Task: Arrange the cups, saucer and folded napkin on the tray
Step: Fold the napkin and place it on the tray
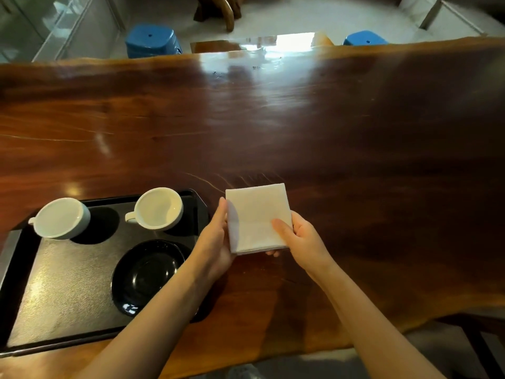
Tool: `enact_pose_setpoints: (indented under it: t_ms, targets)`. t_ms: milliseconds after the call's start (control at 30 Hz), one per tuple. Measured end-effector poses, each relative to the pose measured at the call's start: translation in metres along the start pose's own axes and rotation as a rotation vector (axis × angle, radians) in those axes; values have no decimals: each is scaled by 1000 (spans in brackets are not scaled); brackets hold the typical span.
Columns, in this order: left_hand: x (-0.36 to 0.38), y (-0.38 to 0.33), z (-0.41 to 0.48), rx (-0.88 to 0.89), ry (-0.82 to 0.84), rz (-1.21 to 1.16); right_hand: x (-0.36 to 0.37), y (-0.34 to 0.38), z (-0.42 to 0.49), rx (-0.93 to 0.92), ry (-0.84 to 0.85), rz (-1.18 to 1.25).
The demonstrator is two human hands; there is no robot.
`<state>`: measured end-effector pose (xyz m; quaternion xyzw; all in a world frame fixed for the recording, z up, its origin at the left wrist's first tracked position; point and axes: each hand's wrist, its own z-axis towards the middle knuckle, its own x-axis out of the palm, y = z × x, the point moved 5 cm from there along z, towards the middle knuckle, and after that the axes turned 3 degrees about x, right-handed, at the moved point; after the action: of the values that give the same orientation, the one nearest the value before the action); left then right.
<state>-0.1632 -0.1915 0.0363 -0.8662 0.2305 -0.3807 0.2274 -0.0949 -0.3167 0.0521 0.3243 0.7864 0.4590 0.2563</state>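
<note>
- Tray (68, 283) on the tabletop (328, 146) carries two cups (61, 218) (157, 207) and a saucer (147, 274).
- Just right of the tray, both hands grip the napkin (257, 217): left hand (216, 242), right hand (300, 239).

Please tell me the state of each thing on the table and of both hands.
Left cup: upright, empty, on tray.
Right cup: upright, empty, on tray.
Saucer: flat on tray, bare.
Tray: on table.
Napkin: folded, held beside tray.
Left hand: gripping napkin.
Right hand: gripping napkin.
</note>
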Motion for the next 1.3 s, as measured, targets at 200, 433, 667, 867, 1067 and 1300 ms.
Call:
enact_pose_setpoints:
  t_ms: [200,433,667,867,1067,1300]
  targets:
    - [-10,-9,-6,213,-98,320,0,-7,10,36,-55,-141]
    - [-28,-21,-24,244,-55,352,34,16,24,-141,-347,-166]
    - [-77,-45,-44,303,-242,170,96,29,26,-293,-386,-235]
    - [-137,-84,-69,434,-368,138,167,44,33,-255,-291,-222]
    - [-214,-125,-109,588,-484,419,263,42,16,-187,-281,-259]
    - [-312,-136,-132,643,-642,670,366,7,12,-57,-325,-151]
